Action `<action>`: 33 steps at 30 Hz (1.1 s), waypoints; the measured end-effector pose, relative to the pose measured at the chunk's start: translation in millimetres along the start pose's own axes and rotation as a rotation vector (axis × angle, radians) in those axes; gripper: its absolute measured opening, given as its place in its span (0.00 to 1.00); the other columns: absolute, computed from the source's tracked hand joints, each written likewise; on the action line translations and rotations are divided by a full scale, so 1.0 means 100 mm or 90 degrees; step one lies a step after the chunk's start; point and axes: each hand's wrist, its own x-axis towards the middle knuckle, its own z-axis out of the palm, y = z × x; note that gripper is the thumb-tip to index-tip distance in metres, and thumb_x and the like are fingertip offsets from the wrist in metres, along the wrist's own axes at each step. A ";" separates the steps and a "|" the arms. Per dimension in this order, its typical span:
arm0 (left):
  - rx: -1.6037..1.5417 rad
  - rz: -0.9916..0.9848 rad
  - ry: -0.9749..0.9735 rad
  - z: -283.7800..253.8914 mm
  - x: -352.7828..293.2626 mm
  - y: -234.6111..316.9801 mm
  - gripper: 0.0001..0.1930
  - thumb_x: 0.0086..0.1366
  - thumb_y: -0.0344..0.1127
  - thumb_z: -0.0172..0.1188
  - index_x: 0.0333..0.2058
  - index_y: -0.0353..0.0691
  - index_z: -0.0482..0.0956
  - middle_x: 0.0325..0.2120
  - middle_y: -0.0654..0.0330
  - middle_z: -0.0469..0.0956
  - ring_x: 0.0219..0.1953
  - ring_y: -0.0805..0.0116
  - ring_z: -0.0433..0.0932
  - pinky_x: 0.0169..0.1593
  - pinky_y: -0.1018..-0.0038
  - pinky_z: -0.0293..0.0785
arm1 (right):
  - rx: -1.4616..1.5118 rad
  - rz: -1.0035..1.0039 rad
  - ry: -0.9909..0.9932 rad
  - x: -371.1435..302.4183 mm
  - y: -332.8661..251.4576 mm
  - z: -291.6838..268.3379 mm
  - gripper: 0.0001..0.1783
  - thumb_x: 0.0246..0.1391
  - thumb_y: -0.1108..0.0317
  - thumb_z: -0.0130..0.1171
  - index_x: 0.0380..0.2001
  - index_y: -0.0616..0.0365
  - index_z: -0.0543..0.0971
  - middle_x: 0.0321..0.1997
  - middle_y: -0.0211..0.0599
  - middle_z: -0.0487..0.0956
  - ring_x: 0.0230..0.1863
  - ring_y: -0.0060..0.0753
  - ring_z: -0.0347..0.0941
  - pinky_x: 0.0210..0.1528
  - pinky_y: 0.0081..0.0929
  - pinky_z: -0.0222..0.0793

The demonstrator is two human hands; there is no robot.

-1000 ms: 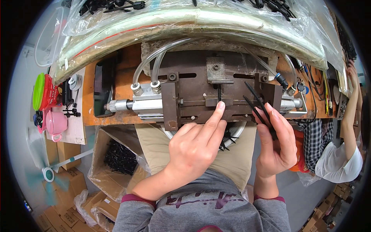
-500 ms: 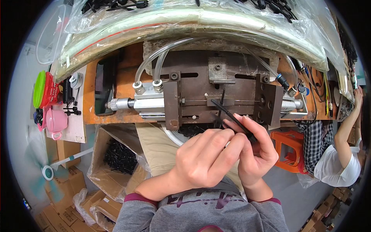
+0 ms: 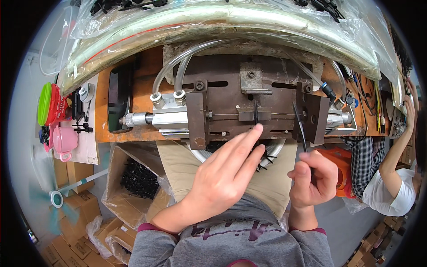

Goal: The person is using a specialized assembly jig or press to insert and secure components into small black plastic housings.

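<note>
My left hand [image 3: 224,175] reaches in with fingers stretched and slightly apart. Its fingertips are at the lower end of a small black part [image 3: 255,113], which stands across a metal block [image 3: 245,116] in the middle of the fixture; whether they touch it I cannot make out. My right hand [image 3: 315,178] is closed round a slim black pointed stick [image 3: 301,124], whose far end points up in front of the fixture's right bracket [image 3: 314,118]. Thin rods run to the block from the left cylinder [image 3: 171,118] and the right cylinder [image 3: 336,117].
On my lap, a white-rimmed container [image 3: 280,147] holds black parts. Left of it stands a cardboard box [image 3: 113,187] of black pieces. Clear hoses [image 3: 167,73] arch over the fixture. A pink cup [image 3: 65,138] sits at left; another person [image 3: 391,191] works at right.
My hands have moved apart. The right one has carried the black stick to the right, away from the block. My left fingers have straightened beside the small black part.
</note>
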 end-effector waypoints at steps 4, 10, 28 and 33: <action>0.085 0.043 -0.031 0.03 0.05 -0.04 0.15 0.50 0.26 0.66 0.39 0.31 0.81 0.53 0.48 0.75 0.40 0.58 0.81 0.46 0.67 0.79 | 0.012 -0.021 -0.017 0.05 -0.02 0.01 0.21 0.43 0.72 0.75 0.38 0.67 0.74 0.24 0.39 0.80 0.20 0.29 0.74 0.21 0.20 0.65; 0.115 0.017 -0.066 -0.01 0.09 -0.03 0.14 0.51 0.26 0.66 0.38 0.31 0.81 0.53 0.51 0.77 0.31 0.64 0.82 0.37 0.72 0.78 | 0.147 0.034 0.001 0.08 -0.09 0.06 0.25 0.42 0.68 0.75 0.40 0.68 0.73 0.28 0.44 0.82 0.27 0.32 0.81 0.26 0.21 0.71; -0.010 0.045 -0.164 -0.30 -0.06 -0.11 0.13 0.47 0.29 0.70 0.34 0.34 0.82 0.44 0.53 0.82 0.24 0.67 0.80 0.27 0.76 0.75 | -0.183 -0.116 -0.261 0.24 -0.02 0.14 0.18 0.36 0.76 0.66 0.37 0.66 0.83 0.53 0.53 0.77 0.44 0.44 0.80 0.41 0.30 0.79; -0.269 -0.024 -0.070 -0.35 -0.09 -0.05 0.12 0.49 0.34 0.72 0.32 0.37 0.83 0.43 0.57 0.83 0.26 0.70 0.80 0.30 0.76 0.77 | -0.307 -0.139 -0.300 0.23 -0.09 0.28 0.15 0.38 0.74 0.69 0.35 0.62 0.83 0.53 0.49 0.79 0.26 0.28 0.79 0.27 0.20 0.71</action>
